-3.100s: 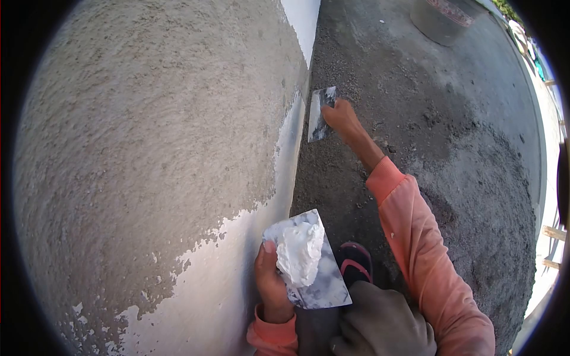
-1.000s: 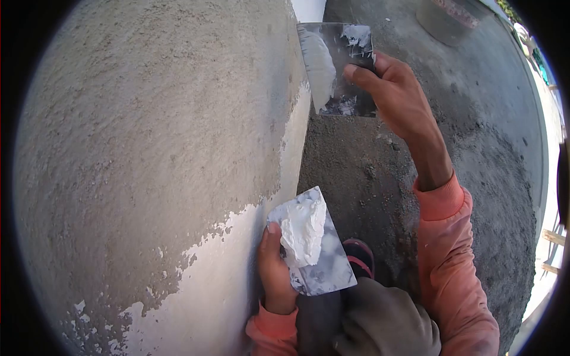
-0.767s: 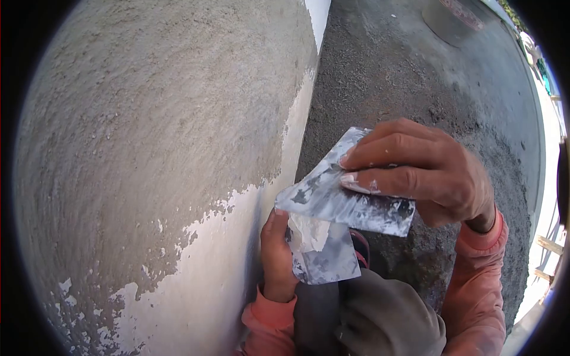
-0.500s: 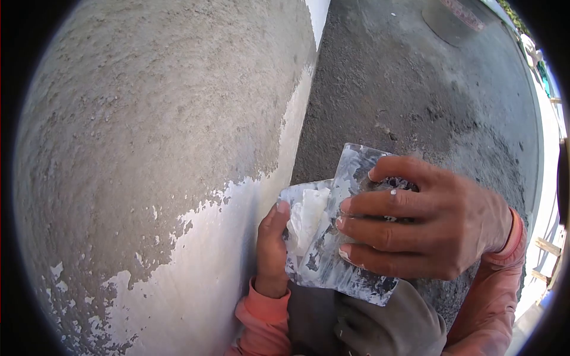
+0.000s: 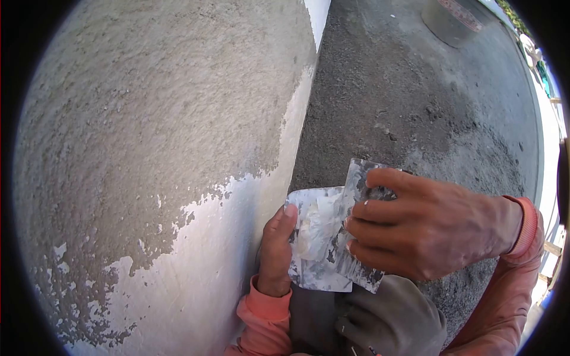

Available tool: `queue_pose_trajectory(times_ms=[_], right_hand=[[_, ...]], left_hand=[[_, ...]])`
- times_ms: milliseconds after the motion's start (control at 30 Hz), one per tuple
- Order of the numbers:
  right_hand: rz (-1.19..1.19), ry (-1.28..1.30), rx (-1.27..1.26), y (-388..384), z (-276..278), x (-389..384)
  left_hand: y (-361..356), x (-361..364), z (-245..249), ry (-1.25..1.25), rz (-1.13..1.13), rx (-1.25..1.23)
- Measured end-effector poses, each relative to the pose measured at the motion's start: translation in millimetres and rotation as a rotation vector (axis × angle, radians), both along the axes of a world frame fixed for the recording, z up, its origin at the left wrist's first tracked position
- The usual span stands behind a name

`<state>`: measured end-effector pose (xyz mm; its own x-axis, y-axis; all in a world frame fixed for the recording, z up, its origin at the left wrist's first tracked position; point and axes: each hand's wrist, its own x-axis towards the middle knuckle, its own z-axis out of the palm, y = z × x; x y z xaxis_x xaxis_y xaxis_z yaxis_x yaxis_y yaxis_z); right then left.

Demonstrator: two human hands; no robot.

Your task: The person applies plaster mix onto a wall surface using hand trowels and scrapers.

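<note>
Head: blade [image 5: 358, 173] over plate [image 5: 306, 274] edge.

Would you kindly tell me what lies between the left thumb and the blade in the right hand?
In the head view, a patch of white paste lies there, on the flat plate held by the left hand.

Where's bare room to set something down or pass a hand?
Gritty ground between the wall, bucket and blade. Crowded beside the grey clothing: left hand, plate bearing white paste, right hand; the blade overlaps the plate.
</note>
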<state>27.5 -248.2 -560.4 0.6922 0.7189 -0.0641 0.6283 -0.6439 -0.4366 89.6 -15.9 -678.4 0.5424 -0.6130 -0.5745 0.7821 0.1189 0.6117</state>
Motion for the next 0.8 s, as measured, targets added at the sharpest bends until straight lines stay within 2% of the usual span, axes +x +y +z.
queue_pose_trajectory(times_ms=[367,467,533,600,667,733,800], right_hand=[[0.094,0.233,-0.150,-4.1,31.8,22.0],[0.049,0.390,-0.108,-22.9,35.4,27.4],[-0.024,0.488,-0.022,-45.9,19.5,25.9],[-0.076,0.591,0.397,-78.5,-20.7,32.2],[-0.270,0.822,0.472,-105.3,-38.2,40.5],[-0.561,0.892,0.858,-120.8,-84.0,34.2],[-0.677,0.916,1.240,-128.3,-135.9,36.5]], left_hand=[[-1.4,1.0,2.3,0.080,-0.022,0.016],[-0.7,1.2,2.1,0.037,0.006,0.032],[-1.5,-0.1,5.4,0.051,0.021,-0.043],[-4.6,0.5,7.5,0.043,0.043,-0.047],[-8.9,0.2,9.3,0.010,0.077,0.022],[-7.7,-0.1,5.8,0.000,0.096,0.036],[-7.1,-1.1,3.2,-0.011,0.108,0.056]])
